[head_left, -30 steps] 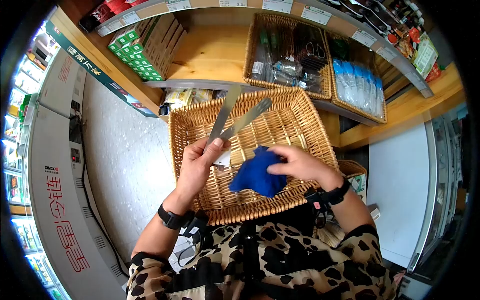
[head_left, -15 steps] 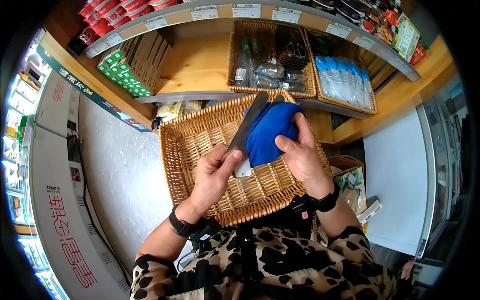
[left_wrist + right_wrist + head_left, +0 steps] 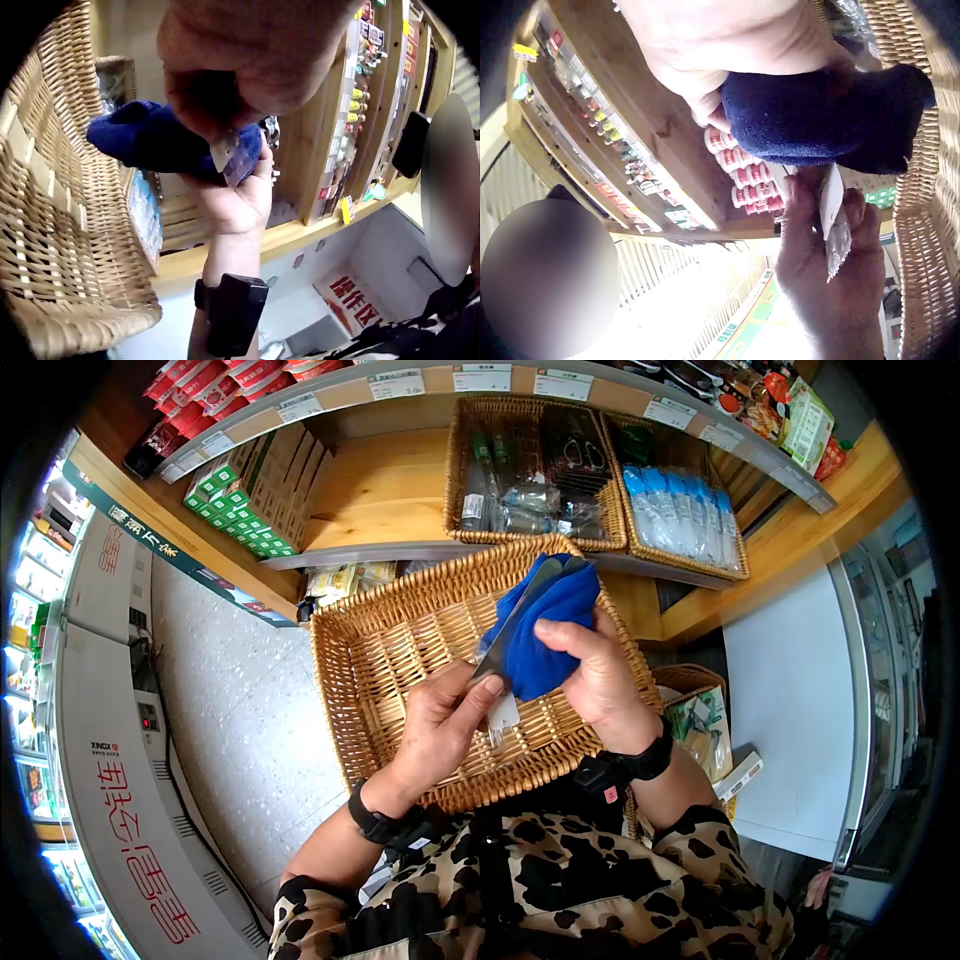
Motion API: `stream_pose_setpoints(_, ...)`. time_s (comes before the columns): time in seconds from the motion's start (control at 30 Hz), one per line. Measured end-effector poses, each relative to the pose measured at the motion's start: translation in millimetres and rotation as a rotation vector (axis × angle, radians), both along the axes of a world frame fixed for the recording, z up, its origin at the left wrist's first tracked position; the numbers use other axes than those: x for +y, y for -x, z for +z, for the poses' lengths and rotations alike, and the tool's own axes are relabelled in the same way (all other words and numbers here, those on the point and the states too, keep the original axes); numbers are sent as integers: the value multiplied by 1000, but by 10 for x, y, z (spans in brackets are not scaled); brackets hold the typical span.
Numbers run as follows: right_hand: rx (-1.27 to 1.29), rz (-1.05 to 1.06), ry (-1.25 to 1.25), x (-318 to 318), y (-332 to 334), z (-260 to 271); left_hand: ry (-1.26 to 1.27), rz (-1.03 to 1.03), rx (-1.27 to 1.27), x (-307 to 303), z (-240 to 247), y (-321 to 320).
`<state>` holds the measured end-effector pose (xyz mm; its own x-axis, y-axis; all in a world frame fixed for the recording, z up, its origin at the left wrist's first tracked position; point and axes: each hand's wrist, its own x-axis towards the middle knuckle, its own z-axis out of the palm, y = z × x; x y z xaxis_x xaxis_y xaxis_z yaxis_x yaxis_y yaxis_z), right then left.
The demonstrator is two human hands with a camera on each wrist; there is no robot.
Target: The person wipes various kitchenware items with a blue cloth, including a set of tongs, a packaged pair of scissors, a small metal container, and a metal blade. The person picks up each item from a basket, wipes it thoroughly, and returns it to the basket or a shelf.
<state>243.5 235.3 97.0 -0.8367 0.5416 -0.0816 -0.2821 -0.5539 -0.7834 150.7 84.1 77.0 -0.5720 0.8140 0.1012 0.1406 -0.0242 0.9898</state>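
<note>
In the head view my left hand (image 3: 437, 722) pinches the lower end of a long, flat grey strip (image 3: 513, 628) with a rounded tip, its thumb on top. A white tag (image 3: 503, 710) and clear plastic stick out below that thumb. My right hand (image 3: 605, 685) grips a blue cloth (image 3: 545, 645), which lies folded against the strip and partly covers it. In the right wrist view the dark-looking cloth (image 3: 802, 120) hides most of the strip. Both hands are above a shallow wicker basket (image 3: 365, 650).
Behind the basket, a wooden shelf (image 3: 385, 480) bears stacked green-and-white boxes (image 3: 245, 495). Two wicker trays there hold packaged goods, among them blue-and-clear packs (image 3: 675, 510). A white cabinet (image 3: 100, 760) stands at left, and a white panel (image 3: 800, 710) at right.
The right hand has lifted the blue cloth from the basket up to the strips in the left hand. Since half a second ago, the cloth has slid lower along the strip and wraps more of it.
</note>
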Motion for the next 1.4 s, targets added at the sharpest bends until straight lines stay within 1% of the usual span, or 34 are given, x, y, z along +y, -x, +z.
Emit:
stream_pose_setpoints(0.07,20,-65,35,50,4,46,1,-12,16,-15,66,5)
stream_pose_setpoints(0.1,72,-101,52,101,10,108,5,-22,28,-25,99,14)
stream_pose_setpoints(0.13,91,-91,51,153,-7,185,9,-33,41,-36,125,23)
stream_pose_setpoints(0.2,109,-115,2,252,-43,207,38,-67,-18,-81,147,24)
stream_pose_setpoints(0.3,128,-178,107,263,-46,208,51,-80,-146,-104,209,3)
stream_pose_setpoints(0.37,181,-156,270,417,-92,160,19,-47,-211,-135,184,-6)
stream_pose_setpoints(0.4,93,-254,101,589,-132,111,-11,-19,-223,-152,130,5)
stream_pose_setpoints(0.43,163,-262,104,722,-145,70,-39,7,-234,-167,105,15)
stream_pose_setpoints(0.5,204,-98,205,741,-257,72,-31,37,-240,-177,120,27)
stream_pose_setpoints(0.57,180,48,260,503,-248,166,-17,46,-246,-160,130,40)
stream_pose_setpoints(0.6,205,147,352,474,-261,60,-32,53,-270,-127,112,31)
stream_pose_setpoints(0.63,122,69,211,397,-257,15,-38,47,-257,-96,78,27)
stream_pose_setpoints(0.7,109,155,214,249,-235,-2,-43,36,-231,-49,24,7)
stream_pose_setpoints(0.73,90,162,172,208,-221,-46,-14,51,-247,-28,62,-32)
stream_pose_setpoints(0.83,20,135,74,97,-161,-45,26,47,-83,-17,18,-35)
stream_pose_setpoints(0.87,1,114,48,99,-144,-53,23,27,19,-16,47,-28)
stream_pose_setpoints(0.93,-16,55,-2,90,-118,-49,28,13,-26,-28,41,-35)
stream_pose_setpoints(0.97,-20,60,-45,120,-119,-41,29,7,-49,-30,38,-36)
stream_pose_setpoints(1.03,-32,70,-129,187,-120,25,-42,59,-58,-33,108,-20)
stream_pose_setpoints(1.1,-49,99,-155,193,-162,107,5,75,26,-89,56,132)
stream_pose_setpoints(1.13,-57,119,-153,198,-178,99,3,93,7,-99,45,168)
stream_pose_setpoints(1.17,-64,139,-152,199,-188,92,0,111,-13,-96,68,195)
stream_pose_setpoints(1.2,-90,158,-173,187,-188,83,29,122,70,-95,139,211)
stream_pose_setpoints(1.3,-179,237,-226,101,-162,32,-24,144,116,-36,146,261)
stream_pose_setpoints(1.33,-194,260,-249,65,-133,12,4,131,178,-14,180,287)
stream_pose_setpoints(1.37,-219,282,-302,39,-116,-7,5,137,173,22,223,260)
stream_pose_setpoints(1.4,-241,301,-357,14,-95,-21,10,113,305,37,242,281)
